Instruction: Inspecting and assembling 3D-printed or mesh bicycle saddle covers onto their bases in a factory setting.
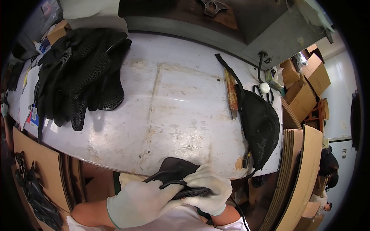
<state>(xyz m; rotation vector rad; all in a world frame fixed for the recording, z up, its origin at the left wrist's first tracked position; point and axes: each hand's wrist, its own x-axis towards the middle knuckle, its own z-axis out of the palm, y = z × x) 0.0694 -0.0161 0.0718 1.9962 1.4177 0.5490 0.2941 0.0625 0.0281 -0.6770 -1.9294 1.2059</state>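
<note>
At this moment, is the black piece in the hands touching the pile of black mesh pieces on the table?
Apart. The head view shows white tabletop lying between the held black piece and the mesh pile.

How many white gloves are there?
2 clearly: one on the left hand, one on the right hand, both holding the black piece. A pale shape at the far left rim might be another, but it's too small to tell.

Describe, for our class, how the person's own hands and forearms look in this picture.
The left hand and right hand wear thin, close-fitting whitish gloves; the left cuff has a narrow green edge. No markings show on them. The forearms are bare above the cuffs, with white clothing between them.
</note>
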